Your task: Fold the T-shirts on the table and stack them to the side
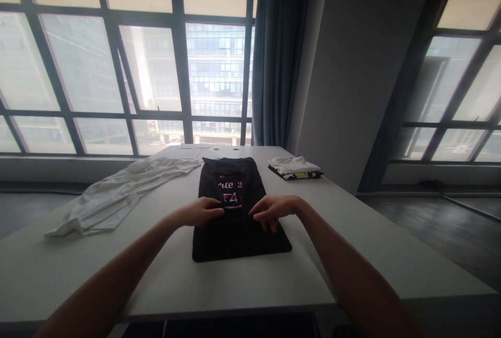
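Observation:
A black T-shirt [235, 176] with pink lettering lies in a narrow, long shape in the middle of the white table. Under its near end, a flat black panel [242, 246] with rounded corners shows; shirt and panel blend in the dark. My left hand [200, 212] is at the shirt's left side, fingers closed on the fabric just below the print. On the right, my right hand [272, 208] pinches the cloth between thumb and forefinger, its other fingers hanging loosely. The fabric forms a raised fold near the right fingertips.
White garments [129, 186] lie spread along the table's left side. A small folded stack of clothes [295, 167], white on top and black patterned below, sits at the right edge. Beyond the white table [164, 286] are windows, a blue curtain [276, 61] and a wall.

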A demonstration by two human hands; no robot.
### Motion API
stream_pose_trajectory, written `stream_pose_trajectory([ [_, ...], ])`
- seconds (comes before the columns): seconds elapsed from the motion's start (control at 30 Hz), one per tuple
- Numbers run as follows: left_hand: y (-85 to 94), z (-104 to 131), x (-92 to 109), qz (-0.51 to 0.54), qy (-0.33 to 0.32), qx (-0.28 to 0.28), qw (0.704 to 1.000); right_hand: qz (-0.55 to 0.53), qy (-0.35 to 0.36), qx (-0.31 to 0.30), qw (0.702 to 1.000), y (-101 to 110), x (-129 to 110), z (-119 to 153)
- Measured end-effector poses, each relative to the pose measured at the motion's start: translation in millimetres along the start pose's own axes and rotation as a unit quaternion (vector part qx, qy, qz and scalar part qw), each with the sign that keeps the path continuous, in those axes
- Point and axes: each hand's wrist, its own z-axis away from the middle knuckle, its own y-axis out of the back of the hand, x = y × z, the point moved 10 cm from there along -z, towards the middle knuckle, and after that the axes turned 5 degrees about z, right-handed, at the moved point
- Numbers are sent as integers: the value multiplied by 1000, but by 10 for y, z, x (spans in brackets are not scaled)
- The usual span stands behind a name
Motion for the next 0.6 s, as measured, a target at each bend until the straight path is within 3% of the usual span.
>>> stream_pose_trajectory([
  [0.17, -286, 82, 54, -122, -84, -107, 983, 103, -57, 153, 981, 363, 346, -112],
  [0.23, -346, 138, 2, -167, -78, -138, 973, 120, -115, 166, 972, 432, 535, -112],
  [0.37, -429, 180, -48, -215, -83, -151, 961, 3, -188, 93, 978, 263, 770, -87],
  [0.5, -431, 164, -43, -181, -112, -154, 965, -82, -137, -6, 987, 7, 639, -77],
  [0.6, -318, 150, -56, -113, -125, -158, 973, -64, -118, -18, 991, 17, 587, -38],
])
